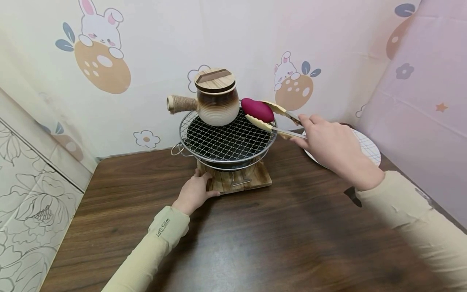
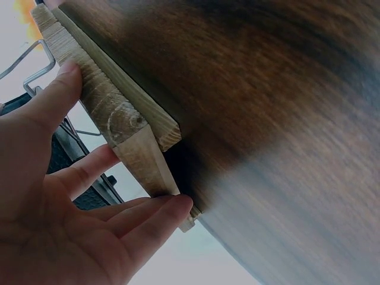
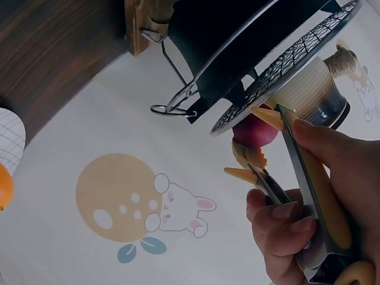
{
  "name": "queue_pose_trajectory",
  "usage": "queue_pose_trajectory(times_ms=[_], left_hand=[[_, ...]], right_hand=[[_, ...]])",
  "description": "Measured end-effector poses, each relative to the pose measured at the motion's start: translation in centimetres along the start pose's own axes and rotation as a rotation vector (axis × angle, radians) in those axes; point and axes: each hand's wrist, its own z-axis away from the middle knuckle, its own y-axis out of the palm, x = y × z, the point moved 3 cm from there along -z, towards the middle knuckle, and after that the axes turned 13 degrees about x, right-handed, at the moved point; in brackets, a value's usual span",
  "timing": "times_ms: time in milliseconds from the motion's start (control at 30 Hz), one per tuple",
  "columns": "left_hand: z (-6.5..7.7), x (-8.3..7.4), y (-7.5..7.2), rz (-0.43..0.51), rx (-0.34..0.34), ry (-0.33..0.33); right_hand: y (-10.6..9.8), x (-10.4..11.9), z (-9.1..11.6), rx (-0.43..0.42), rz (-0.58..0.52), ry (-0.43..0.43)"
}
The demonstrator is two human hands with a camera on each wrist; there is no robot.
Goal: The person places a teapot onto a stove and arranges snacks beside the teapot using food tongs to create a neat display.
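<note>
In the head view my right hand [image 1: 330, 146] grips a pair of metal tongs [image 1: 290, 133] with cream scalloped tips. Between the tips sits a magenta oblong [image 1: 257, 109] that looks like a sweet potato, over the right side of the round wire grill rack [image 1: 233, 140]. A brown-and-cream pot [image 1: 219, 107] with a wooden lid and a rope-wrapped side handle stands on the rack, just left of it. My left hand [image 1: 195, 190] holds the near left corner of the wooden board [image 1: 248, 178] under the grill. In the left wrist view, thumb and fingers press its edges.
A white plate [image 1: 372, 150] with a grid pattern is at the right, partly behind my right hand. Beside it an orange fruit [image 3: 5, 187] shows in the right wrist view. The brown wooden table [image 1: 233, 243] meets a patterned wall covering [image 1: 164, 61] at the back.
</note>
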Motion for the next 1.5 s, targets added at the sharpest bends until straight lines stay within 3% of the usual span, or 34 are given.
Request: queue_pose_trajectory(times_ms=[633, 933, 1333, 1500], left_hand=[[0.2, -0.2, -0.1, 0.018, 0.003, 0.006], [0.2, -0.1, -0.1, 0.019, -0.002, 0.011], [0.1, 0.0, 0.0, 0.018, -0.002, 0.007], [0.1, -0.1, 0.1, 0.019, 0.000, 0.007]], right_hand=[[0.2, -0.2, 0.2, -0.008, -0.004, -0.005], [-0.7, -0.9, 1.1, 0.096, -0.090, 0.049], [-1.5, -2.7, 2.8, 0.158, -0.154, 0.114], [-1.5, -4.0, 3.7, 0.118, -0.157, 0.112]])
